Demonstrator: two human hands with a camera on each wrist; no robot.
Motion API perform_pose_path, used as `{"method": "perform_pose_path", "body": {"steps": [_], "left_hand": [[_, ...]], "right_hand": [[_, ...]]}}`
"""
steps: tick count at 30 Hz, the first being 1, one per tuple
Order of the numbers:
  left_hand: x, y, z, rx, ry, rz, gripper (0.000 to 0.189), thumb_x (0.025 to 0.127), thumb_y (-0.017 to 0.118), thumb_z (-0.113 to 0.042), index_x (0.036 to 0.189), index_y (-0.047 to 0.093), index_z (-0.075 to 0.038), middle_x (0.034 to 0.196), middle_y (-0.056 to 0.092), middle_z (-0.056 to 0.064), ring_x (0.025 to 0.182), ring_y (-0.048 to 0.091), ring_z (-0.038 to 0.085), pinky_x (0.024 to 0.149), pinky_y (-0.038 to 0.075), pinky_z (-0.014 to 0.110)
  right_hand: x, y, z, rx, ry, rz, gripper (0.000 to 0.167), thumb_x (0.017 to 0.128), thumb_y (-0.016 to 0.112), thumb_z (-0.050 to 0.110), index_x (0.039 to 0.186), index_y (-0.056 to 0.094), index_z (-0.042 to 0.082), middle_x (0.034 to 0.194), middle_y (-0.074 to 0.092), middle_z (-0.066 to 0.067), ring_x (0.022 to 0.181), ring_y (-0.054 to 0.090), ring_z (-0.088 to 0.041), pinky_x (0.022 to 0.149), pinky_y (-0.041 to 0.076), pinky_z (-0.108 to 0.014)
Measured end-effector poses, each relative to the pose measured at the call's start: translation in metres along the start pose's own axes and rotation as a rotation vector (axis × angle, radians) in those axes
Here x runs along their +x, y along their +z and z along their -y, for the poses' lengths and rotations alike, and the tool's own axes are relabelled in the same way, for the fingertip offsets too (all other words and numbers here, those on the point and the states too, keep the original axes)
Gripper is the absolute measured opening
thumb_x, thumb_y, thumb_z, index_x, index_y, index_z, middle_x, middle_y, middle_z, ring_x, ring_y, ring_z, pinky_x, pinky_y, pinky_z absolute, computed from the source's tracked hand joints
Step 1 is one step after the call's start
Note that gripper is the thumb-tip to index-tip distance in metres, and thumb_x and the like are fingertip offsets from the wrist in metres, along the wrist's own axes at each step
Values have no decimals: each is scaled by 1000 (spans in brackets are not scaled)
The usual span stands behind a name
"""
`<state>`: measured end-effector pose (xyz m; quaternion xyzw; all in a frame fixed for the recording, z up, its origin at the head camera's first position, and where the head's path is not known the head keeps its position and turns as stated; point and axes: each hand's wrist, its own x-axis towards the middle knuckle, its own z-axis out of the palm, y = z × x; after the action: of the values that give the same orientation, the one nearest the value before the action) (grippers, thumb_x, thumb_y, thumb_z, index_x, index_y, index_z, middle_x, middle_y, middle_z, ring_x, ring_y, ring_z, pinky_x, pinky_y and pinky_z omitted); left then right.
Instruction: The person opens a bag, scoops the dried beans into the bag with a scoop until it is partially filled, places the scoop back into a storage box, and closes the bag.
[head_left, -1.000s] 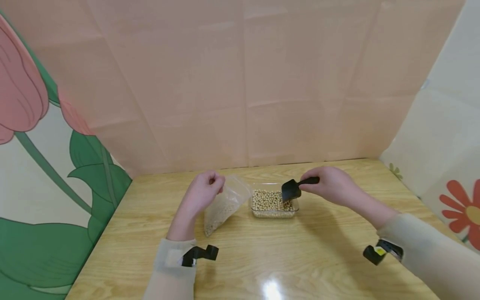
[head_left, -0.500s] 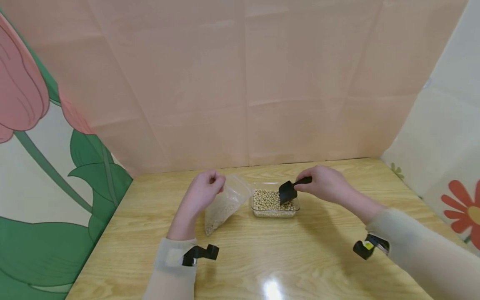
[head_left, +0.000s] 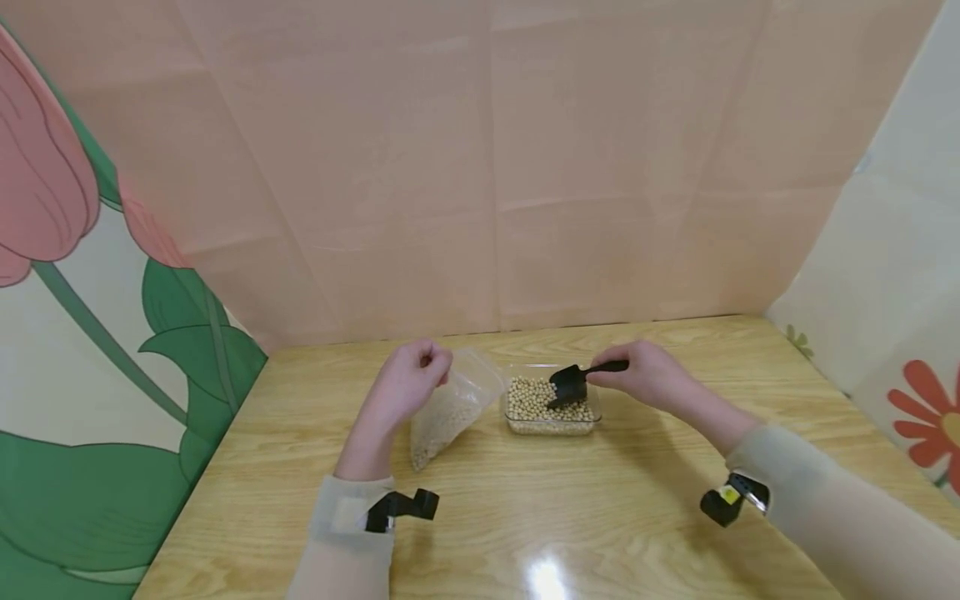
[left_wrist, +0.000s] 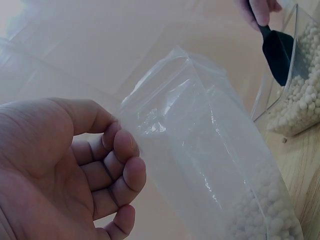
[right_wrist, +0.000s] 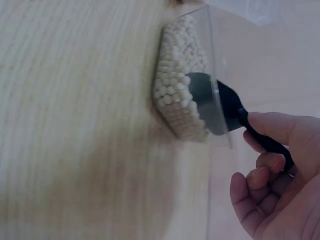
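My left hand pinches the top edge of a clear zip bag between thumb and fingers. Pale round beans lie in the bag's lower end, which rests on the table. To its right stands a clear rectangular container holding many soybeans. A black scoop has its blade down among them, near the container's right side. My right hand grips the scoop's handle, thumb on top, as the right wrist view shows. The blade's tip is hidden in the beans.
The wood-grain table carries everything. A pink sheet hangs behind its back edge. Flower-patterned walls stand at left and right. A small crumb lies beside the container.
The scoop has moved left and tilted, its blade now farther into the soybeans; my right hand has shifted left with it. My left hand and the bag stay nearly still.
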<state>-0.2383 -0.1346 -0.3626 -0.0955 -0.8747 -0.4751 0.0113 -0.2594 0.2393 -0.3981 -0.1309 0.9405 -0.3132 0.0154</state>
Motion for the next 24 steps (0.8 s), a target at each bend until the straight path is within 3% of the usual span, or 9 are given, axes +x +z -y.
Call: {"method": "perform_pose_path", "body": {"steps": [3, 11, 16, 18, 24], "left_hand": [[0, 1, 0, 1, 8, 1, 31, 113, 56, -26, 87, 64, -12, 85, 62, 6, 69, 45, 22, 63, 40, 37], [0, 1, 1, -4, 16, -1, 31, 113, 56, -26, 87, 64, -12, 84, 62, 6, 67, 44, 21, 63, 39, 37], [0, 1, 0, -1, 20, -3, 31, 113, 56, -25, 86, 63, -12, 84, 61, 6, 67, 44, 21, 63, 39, 37], [0, 1, 0, -2, 20, -3, 31, 114, 56, -25, 86, 64, -11, 85, 62, 7, 68, 44, 22, 63, 39, 37], [-1, 0, 0, -13, 11, 2, 31, 114, 56, -25, 88, 64, -10, 87, 62, 7, 70, 45, 22, 65, 40, 38]], "right_hand": [[-1, 4, -6, 50, 16, 4, 36, 102, 81, 37, 127, 83, 10, 132, 76, -18, 110, 71, -32, 85, 54, -46], [-1, 20, -17, 223, 110, 30, 46, 102, 82, 41, 136, 79, 11, 143, 70, -19, 133, 64, -40, 104, 53, -54], [-1, 29, -19, 275, 153, 20, 52, 100, 83, 47, 138, 78, 13, 148, 68, -18, 129, 63, -33, 101, 52, -48], [-1, 32, -20, 292, 154, 15, 54, 99, 83, 48, 139, 77, 12, 148, 68, -19, 127, 63, -34, 102, 52, -49], [-1, 43, -23, 327, 126, -12, 56, 100, 82, 46, 140, 76, 8, 150, 66, -21, 143, 56, -44, 117, 44, -61]]}}
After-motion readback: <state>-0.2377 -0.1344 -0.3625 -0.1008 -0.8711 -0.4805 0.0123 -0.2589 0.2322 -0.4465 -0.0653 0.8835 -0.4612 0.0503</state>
